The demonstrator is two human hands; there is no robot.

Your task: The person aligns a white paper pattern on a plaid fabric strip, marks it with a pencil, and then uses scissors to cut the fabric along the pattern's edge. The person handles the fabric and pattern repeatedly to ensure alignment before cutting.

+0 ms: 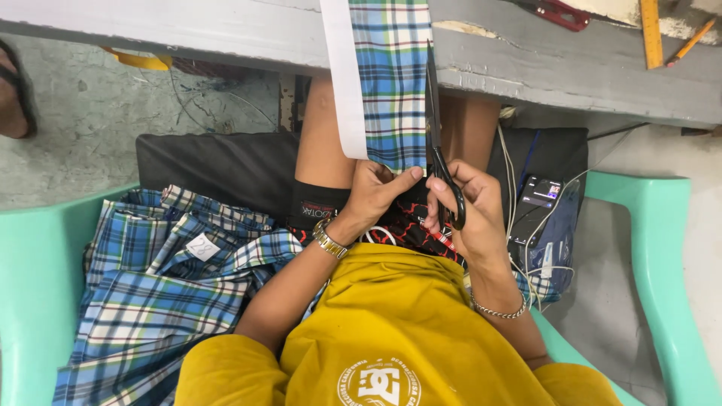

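Note:
A strip of blue plaid cloth (pixel 391 83) hangs down from the grey table edge (pixel 526 71), with a white paper strip (pixel 344 83) lying along its left side. My left hand (pixel 376 192) pinches the lower end of the plaid strip. My right hand (pixel 470 210) grips black scissors (pixel 435 128) by the handles; the blades point up along the right edge of the cloth. Both hands sit over my lap, just below the table edge.
A pile of blue plaid cloth (pixel 173 286) with a small white tag lies on the green seat (pixel 34 286) at my left. A phone with cables (pixel 538 203) rests on a dark bag at my right. A yellow ruler (pixel 651 34), a pencil and a red tool lie on the table.

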